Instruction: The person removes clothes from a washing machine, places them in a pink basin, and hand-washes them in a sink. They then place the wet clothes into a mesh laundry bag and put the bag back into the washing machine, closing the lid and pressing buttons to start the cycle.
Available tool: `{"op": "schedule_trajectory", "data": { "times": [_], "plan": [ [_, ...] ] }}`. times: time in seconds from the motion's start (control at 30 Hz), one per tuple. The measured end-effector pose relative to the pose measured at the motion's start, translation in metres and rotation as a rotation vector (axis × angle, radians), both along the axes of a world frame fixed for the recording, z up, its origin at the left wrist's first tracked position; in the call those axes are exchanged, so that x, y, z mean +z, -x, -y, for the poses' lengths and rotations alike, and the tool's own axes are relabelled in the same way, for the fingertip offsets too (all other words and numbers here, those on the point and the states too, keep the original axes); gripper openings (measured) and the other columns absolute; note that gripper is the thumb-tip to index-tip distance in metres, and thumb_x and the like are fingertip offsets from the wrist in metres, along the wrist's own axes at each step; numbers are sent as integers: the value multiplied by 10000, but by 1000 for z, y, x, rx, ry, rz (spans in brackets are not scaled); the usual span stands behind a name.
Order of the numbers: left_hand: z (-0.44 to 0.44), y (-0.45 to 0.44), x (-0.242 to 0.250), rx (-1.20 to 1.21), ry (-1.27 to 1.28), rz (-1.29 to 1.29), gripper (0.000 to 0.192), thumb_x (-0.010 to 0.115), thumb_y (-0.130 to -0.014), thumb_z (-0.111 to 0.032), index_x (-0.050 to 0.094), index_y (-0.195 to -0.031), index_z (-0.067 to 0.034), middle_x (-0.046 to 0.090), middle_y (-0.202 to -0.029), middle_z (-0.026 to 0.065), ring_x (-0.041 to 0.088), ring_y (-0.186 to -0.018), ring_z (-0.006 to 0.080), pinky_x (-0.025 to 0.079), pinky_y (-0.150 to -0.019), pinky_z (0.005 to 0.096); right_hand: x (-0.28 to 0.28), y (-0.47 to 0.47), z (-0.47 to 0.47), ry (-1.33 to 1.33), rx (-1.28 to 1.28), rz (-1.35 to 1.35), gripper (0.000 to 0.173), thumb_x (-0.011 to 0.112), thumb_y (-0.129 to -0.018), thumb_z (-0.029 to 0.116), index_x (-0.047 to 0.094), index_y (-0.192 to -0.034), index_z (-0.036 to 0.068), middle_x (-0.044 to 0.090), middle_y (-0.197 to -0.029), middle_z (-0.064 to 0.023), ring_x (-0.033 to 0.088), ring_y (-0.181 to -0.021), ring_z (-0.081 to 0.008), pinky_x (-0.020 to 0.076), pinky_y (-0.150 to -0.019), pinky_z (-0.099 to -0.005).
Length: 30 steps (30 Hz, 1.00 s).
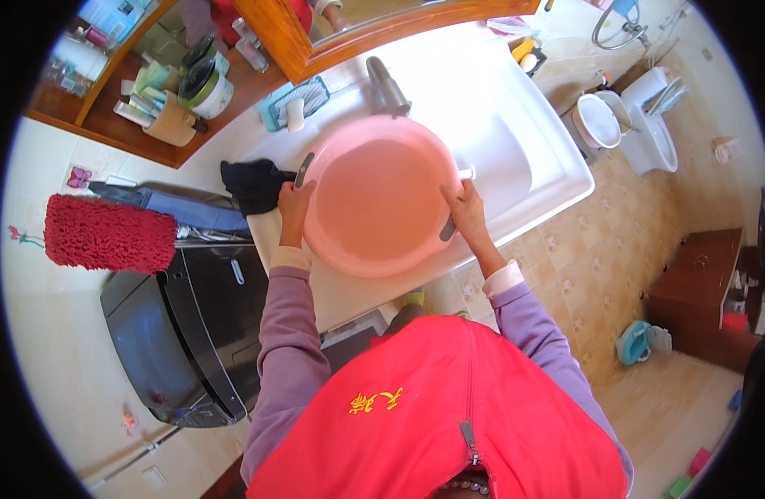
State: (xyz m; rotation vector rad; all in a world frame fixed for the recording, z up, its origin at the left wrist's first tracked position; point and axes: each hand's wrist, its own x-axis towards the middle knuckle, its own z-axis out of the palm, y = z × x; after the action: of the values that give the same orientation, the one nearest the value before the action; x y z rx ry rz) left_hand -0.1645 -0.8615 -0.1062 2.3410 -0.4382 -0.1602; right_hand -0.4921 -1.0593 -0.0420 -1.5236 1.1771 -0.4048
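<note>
A round pink plastic basin [382, 199] with water in it is held at its rim on both sides, over the left part of the white sink [544, 156] and the counter. My left hand [295, 203] grips the left rim just below a grey handle patch. On the opposite rim, my right hand [466, 209] has its thumb over the edge, above another grey patch. Behind the basin stands a grey metal faucet [387, 87]. A black cloth [254, 184] lies beside my left hand. A teal soap dish [273, 109] with a white item sits at the back.
A wooden mirror cabinet [298, 53] with jars and tubes juts out above the counter's back. To the left are a red chenille duster [111, 234] and a black washing machine [214, 312]. Beyond the sink's right end are a bucket [597, 121] and a white pedestal basin [650, 137].
</note>
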Motion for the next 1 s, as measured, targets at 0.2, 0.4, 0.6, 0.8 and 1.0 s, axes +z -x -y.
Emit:
{"op": "schedule_trajectory", "data": {
  "times": [0.2, 0.4, 0.6, 0.8, 1.0],
  "plan": [
    [-12, 0, 13, -86, 268, -174, 305, 767, -779, -277, 645, -832, -3, 622, -767, 50, 540, -685, 148, 458, -625, 339, 0, 3, 0, -8, -35, 118, 392, 668, -891, 343, 573, -958, -31, 629, -704, -152, 615, -619, -228, 483, -581, -380],
    [-36, 6, 66, -171, 157, -120, 401, 766, -764, -269, 470, -664, -18, 420, -650, 20, 382, -648, 123, 365, -564, 358, 30, 19, 6, 63, -20, 200, 435, 639, -875, 348, 602, -1072, -38, 666, -870, -240, 660, -819, -363, 514, -731, -442],
    [-47, 46, 99, -177, 177, -148, 395, 772, -794, -269, 666, -925, 87, 663, -795, 80, 574, -710, 137, 484, -627, 323, 68, 68, 17, -83, 26, 253, 434, 645, -873, 336, 562, -1095, -28, 627, -760, -111, 609, -618, -177, 490, -554, -342],
    [-20, 130, 146, -133, 193, -191, 369, 768, -813, -258, 644, -900, 79, 658, -791, 78, 585, -678, 136, 488, -613, 288, 86, 151, 48, -83, 89, 317, 490, 650, -875, 334, 542, -1162, -48, 630, -748, -110, 605, -576, -173, 500, -540, -335],
    [56, 251, 180, -135, 244, -301, 309, 752, -851, -259, 641, -872, 29, 647, -771, 29, 565, -640, 84, 457, -579, 244, 97, 270, 98, -101, 10, 338, 498, 654, -878, 338, 536, -1165, -52, 641, -755, -114, 610, -564, -185, 507, -533, -338]
  ]
}}
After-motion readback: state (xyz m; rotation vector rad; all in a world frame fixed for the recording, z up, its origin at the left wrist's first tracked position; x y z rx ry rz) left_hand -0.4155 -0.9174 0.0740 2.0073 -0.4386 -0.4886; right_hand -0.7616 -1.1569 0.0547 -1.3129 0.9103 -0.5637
